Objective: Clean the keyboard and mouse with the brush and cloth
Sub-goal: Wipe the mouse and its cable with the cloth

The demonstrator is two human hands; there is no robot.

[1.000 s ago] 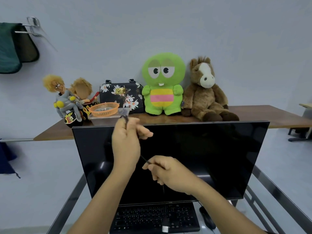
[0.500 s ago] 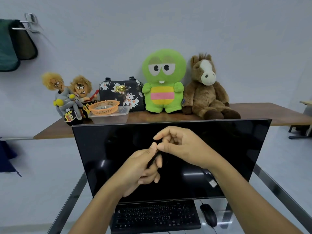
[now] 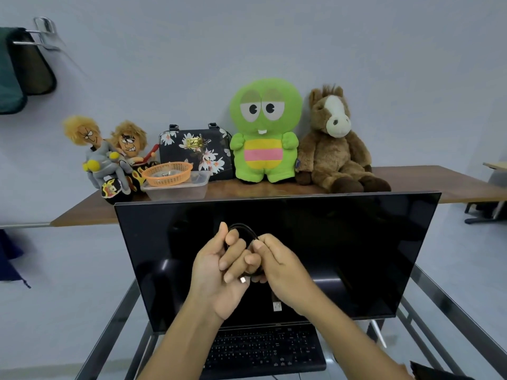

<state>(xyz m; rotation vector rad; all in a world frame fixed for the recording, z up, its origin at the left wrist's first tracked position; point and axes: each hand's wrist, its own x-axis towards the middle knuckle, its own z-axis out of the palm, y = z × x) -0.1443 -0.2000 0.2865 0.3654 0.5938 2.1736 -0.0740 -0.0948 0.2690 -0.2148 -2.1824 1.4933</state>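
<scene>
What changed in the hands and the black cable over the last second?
The thin black cable, stretched between raised left hand and lower right hand a second ago, is now coiled into a loop pinched by both hands, silver USB plug dangling. Black monitor, black keyboard and shelf toys are unchanged.

text: none legible | keyboard [image 3: 263, 349] key legends: too small | bag [image 3: 193, 152] clasp: unreadable

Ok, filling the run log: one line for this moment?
left hand: holds cable loop | right hand: winding cable | keyboard: untouched
</scene>
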